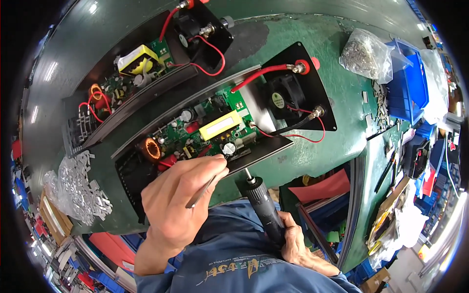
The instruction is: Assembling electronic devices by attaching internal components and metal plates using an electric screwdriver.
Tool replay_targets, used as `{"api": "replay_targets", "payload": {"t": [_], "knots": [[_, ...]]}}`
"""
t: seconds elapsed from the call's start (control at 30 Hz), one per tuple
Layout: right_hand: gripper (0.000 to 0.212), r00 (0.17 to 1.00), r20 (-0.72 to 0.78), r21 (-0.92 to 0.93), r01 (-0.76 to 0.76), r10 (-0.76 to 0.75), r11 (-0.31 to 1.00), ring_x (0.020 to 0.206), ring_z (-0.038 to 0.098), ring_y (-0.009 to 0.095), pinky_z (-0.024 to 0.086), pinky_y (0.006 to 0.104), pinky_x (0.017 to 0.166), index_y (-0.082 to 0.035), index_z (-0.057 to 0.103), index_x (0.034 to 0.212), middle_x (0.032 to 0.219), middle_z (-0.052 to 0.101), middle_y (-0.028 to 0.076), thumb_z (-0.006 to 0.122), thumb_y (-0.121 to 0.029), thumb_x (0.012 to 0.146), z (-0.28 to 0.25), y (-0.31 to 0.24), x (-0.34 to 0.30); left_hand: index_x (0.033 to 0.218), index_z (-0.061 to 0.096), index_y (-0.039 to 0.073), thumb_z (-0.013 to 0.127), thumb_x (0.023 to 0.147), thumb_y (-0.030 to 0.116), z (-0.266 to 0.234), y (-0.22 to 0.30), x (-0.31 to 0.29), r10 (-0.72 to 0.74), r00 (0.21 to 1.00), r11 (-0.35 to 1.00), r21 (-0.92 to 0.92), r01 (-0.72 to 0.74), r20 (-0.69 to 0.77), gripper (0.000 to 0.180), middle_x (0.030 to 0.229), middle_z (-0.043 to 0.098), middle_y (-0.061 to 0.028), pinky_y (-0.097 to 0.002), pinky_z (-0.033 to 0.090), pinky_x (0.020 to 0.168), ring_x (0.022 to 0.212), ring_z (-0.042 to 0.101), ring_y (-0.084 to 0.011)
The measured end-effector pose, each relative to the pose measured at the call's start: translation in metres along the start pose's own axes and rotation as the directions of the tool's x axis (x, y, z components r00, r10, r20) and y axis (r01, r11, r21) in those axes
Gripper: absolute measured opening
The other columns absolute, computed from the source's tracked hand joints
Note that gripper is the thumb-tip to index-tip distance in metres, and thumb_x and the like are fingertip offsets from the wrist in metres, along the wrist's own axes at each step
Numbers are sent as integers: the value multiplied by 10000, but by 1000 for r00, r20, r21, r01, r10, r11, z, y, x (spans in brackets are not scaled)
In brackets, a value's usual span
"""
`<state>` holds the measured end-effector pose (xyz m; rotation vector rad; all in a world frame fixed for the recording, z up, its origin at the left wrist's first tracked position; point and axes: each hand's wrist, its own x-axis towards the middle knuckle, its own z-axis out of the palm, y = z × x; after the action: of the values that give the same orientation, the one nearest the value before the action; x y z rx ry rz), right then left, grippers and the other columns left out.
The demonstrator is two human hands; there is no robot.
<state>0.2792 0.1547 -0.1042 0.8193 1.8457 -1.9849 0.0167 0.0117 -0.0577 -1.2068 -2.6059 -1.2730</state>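
An open black metal housing (259, 154) lies in front of me, with a green circuit board (171, 132) inside. The board carries a yellow-wrapped transformer (220, 125), a copper coil (150, 148) and several capacitors. My left hand (178, 200) reaches over the near wall, its fingers closed on a thin metal tool (199, 193); the tool's working end is hidden by the fingers. Below the housing, my right hand (294, 244) grips a black electric screwdriver (264, 207). Its bit points up at the outer face of the near wall; whether it touches a screw I cannot tell.
A black end plate with a fan (286, 97) joins by red and black wires. Behind stands a second open housing (141, 100). Small metal pieces (80, 188) lie at left. A bag of small parts (365, 54) and blue bins (408, 83) stand at right.
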Motion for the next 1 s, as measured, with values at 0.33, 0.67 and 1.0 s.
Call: {"api": "replay_targets", "payload": {"t": [0.33, 0.67, 1.0], "knots": [[877, 997, -6, 61, -83, 83, 995, 850, 584, 122, 453, 278, 801, 34, 483, 1347, 963, 653, 68, 267, -742, 999, 1, -15, 5, 1042, 697, 49, 830, 766, 18, 1, -6, -1, 24, 999, 1000, 0, -24, -25, 308, 921, 754, -65, -297, 569, 610, 761, 737, -211], [915, 987, 21, 230, -160, 160, 960, 760, 598, 141, 476, 293, 707, 10, 561, 1209, 878, 655, 80, 354, -834, 922, -2, -2, 4, 1078, 674, 116, 814, 793, 39, -6, -6, -1, -3, 1000, 1000, -11, 3, -6, 327, 963, 741, -57, -326, 592, 647, 776, 732, -226], [425, 988, 44, 203, -152, 146, 967, 579, 530, 108, 425, 244, 546, -49, 598, 1235, 815, 656, 39, 668, -363, 958, -9, -20, -1, 1091, 644, -23, 608, 947, -41, -10, 21, -7, -69, 995, 954, -296, 44, -75, 149, 1151, 721, -190, -354, 602, 805, 933, 735, -312]]}}
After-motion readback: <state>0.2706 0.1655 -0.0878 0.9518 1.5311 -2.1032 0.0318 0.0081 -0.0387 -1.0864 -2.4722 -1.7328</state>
